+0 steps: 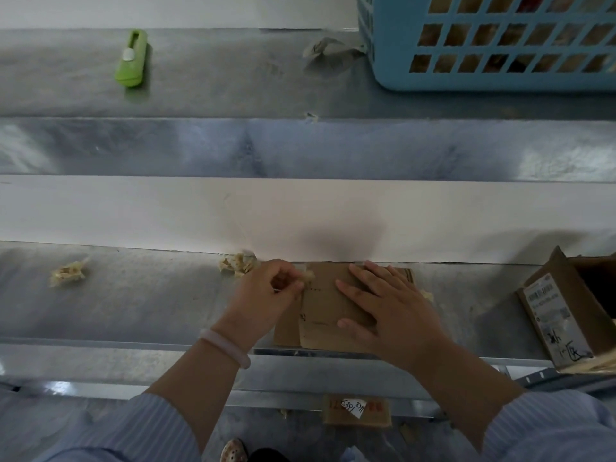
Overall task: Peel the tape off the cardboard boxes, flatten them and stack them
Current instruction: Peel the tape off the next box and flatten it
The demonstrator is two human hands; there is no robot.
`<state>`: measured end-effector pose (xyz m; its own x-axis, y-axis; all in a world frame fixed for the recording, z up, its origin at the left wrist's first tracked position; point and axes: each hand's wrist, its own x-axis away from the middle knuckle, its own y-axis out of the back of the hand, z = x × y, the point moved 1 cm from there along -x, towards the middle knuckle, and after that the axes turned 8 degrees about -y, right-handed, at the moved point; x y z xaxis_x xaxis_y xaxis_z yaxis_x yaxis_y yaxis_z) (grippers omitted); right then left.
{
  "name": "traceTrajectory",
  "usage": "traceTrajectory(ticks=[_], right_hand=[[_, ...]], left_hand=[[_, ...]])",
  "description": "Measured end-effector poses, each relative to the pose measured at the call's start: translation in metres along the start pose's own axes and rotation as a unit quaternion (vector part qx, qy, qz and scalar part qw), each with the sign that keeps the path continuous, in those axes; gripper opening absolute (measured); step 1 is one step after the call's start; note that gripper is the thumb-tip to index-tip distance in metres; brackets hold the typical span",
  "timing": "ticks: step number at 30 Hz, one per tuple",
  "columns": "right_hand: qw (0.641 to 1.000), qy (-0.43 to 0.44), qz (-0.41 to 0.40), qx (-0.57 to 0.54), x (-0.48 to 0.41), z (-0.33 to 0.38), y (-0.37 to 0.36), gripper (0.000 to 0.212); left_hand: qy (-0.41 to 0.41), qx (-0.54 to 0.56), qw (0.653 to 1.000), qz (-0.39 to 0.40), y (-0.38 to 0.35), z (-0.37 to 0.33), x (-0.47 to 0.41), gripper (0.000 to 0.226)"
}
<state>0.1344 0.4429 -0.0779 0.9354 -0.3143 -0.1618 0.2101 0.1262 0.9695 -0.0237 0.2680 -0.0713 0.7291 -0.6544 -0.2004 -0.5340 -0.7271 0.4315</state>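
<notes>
A flattened brown cardboard box (321, 311) lies on the metal workbench (150, 305) near its front edge. My right hand (383, 311) presses flat on the box with straight, spread fingers. At the box's left edge my left hand (270, 291) pinches a crumpled bit of yellowish tape (308, 276). Two wads of peeled tape lie on the bench: one tape wad (238, 263) just beyond my left hand, another tape wad (68, 271) far to the left.
An open cardboard box (566, 311) with a printed label stands at the right edge. A blue plastic basket (493, 78) sits at the back right, crumpled grey paper (328, 51) beside it. A green box cutter (131, 58) lies at the back left. Another cardboard piece (356, 410) lies on the floor.
</notes>
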Motion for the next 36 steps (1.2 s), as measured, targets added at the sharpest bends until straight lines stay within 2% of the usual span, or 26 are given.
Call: traceTrajectory(ticks=[2,3,5,7,8,10,13,16,20,23,24,29,31,34,36], right_hand=[[1.0,0.001,0.0,0.001,0.001,0.0,0.001,0.062],[1.0,0.003,0.0,0.004,0.001,0.001,0.001,0.062],[1.0,0.003,0.002,0.008,0.0,0.002,0.002,0.062],[1.0,0.0,0.004,0.004,0.0,0.001,0.002,0.062],[1.0,-0.001,0.003,0.002,0.0,0.001,0.002,0.062],[1.0,-0.002,0.003,0.002,0.001,0.001,0.002,0.062],[1.0,-0.002,0.001,0.006,0.0,0.001,0.001,0.061],[1.0,-0.003,-0.005,0.006,-0.001,0.001,0.001,0.06],[1.0,-0.004,-0.016,-0.005,-0.001,0.001,0.001,0.059],[1.0,-0.005,-0.015,-0.002,-0.001,0.002,0.001,0.058],[1.0,-0.005,-0.015,-0.002,0.0,0.002,0.001,0.059],[1.0,-0.002,-0.01,-0.003,0.001,0.001,0.001,0.059],[1.0,-0.002,-0.007,-0.003,0.001,0.002,0.001,0.059],[1.0,-0.004,0.0,-0.009,0.0,0.002,0.001,0.06],[1.0,-0.004,0.001,-0.01,0.0,0.001,0.001,0.06]], left_hand=[[0.071,0.064,0.993,-0.063,-0.006,0.005,0.002,0.019],[0.079,0.06,0.991,-0.09,-0.009,0.006,0.003,0.017],[0.007,-0.056,0.992,-0.116,-0.01,0.006,0.003,0.015],[-0.126,-0.199,0.967,-0.102,-0.008,0.003,0.0,0.017],[-0.168,-0.232,0.954,-0.084,-0.006,0.003,-0.002,0.019],[-0.177,-0.222,0.958,-0.044,-0.002,0.004,-0.004,0.02],[-0.093,-0.093,0.991,0.004,0.006,0.004,-0.004,0.022],[-0.024,0.01,0.999,0.024,0.008,0.0,-0.004,0.034],[0.104,0.118,0.987,0.015,0.001,0.002,-0.009,0.034],[0.161,0.157,0.971,0.085,-0.003,0.007,-0.011,0.028],[0.175,0.175,0.965,0.087,-0.002,0.007,-0.011,0.025],[0.189,0.149,0.971,-0.001,-0.006,-0.001,-0.016,0.01],[0.192,0.14,0.97,-0.045,-0.013,-0.001,-0.016,0.011],[0.208,0.131,0.962,-0.116,-0.021,0.006,-0.018,0.009],[0.227,0.176,0.948,-0.135,-0.024,0.006,-0.018,0.009]])
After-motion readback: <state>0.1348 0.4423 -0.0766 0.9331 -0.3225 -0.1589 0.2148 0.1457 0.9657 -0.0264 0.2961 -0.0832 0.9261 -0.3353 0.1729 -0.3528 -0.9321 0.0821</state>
